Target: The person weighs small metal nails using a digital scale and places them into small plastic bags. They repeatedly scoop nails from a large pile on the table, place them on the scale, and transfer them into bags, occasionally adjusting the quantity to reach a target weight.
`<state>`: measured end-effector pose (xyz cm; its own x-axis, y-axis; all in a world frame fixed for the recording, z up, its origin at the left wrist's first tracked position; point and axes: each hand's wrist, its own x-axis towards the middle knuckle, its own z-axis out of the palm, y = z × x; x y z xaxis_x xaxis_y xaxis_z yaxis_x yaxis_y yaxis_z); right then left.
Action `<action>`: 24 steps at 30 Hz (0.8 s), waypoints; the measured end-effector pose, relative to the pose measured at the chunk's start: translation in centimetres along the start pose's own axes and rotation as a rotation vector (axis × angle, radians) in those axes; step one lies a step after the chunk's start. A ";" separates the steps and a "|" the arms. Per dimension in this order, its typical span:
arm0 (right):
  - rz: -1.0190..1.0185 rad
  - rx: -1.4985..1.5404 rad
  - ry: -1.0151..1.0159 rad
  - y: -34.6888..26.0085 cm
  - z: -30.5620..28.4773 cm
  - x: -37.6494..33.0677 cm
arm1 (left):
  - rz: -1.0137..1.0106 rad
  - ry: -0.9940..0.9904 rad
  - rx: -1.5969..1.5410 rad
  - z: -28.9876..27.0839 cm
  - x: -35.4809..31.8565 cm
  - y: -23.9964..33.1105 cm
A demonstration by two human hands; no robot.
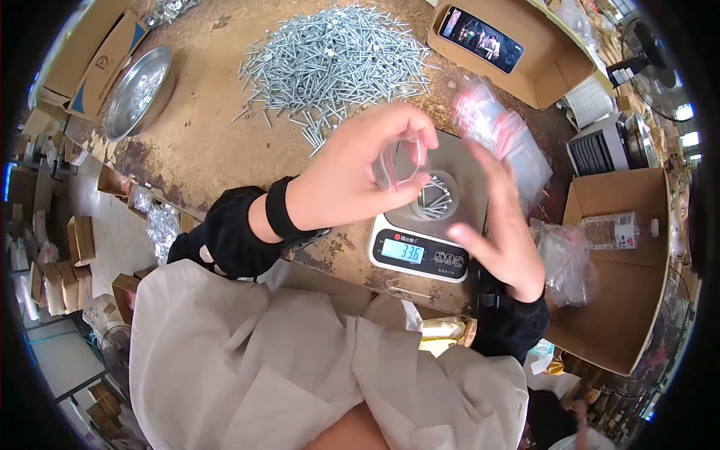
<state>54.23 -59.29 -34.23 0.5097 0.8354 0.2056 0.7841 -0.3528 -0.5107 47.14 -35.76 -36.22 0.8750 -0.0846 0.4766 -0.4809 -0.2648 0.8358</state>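
Observation:
My left hand (352,169) is curled round a small clear plastic bag (397,166), its thumb and fingers bent about the bag's mouth. Below and just right of it, a clear round cup (433,208) with several silver screws stands on the kitchen-type digital scale (379,256), whose display is lit. My right hand (501,225) is held over the scale's right side, thumb and fingers spread apart, with nothing seen in it. A large heap of silver screws (337,56) lies on the worn table beyond my left hand.
Stacked clear bags with red strips (517,146) lie right of the scale. A phone (480,39) rests in a cardboard tray (551,75) at the back right. A metal bowl (141,94) stands far left. An open carton (649,262) at right holds a plastic bottle (611,230).

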 end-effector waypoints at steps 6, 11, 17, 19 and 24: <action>-0.016 -0.130 -0.051 -0.5 1.9 0.5 | 0.151 -0.053 0.584 0.5 -0.1 -1.6; -0.017 -0.171 0.101 -0.9 1.4 0.4 | 0.159 -0.096 0.647 1.2 -0.3 -1.8; -0.146 -0.118 0.213 -2.6 0.7 0.2 | 0.036 -0.185 0.359 2.7 -1.3 -1.1; -0.215 -0.126 0.230 -2.6 0.6 0.0 | -0.105 -0.213 -0.026 3.7 -1.6 -1.3; -0.194 -0.049 0.174 -3.2 -0.5 -0.5 | -0.196 -0.253 -0.461 5.4 -2.0 -1.3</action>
<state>51.69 -58.75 -32.29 0.3976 0.8062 0.4381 0.8872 -0.2161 -0.4076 46.33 -40.43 -39.72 0.9092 -0.3188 0.2679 -0.2331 0.1435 0.9618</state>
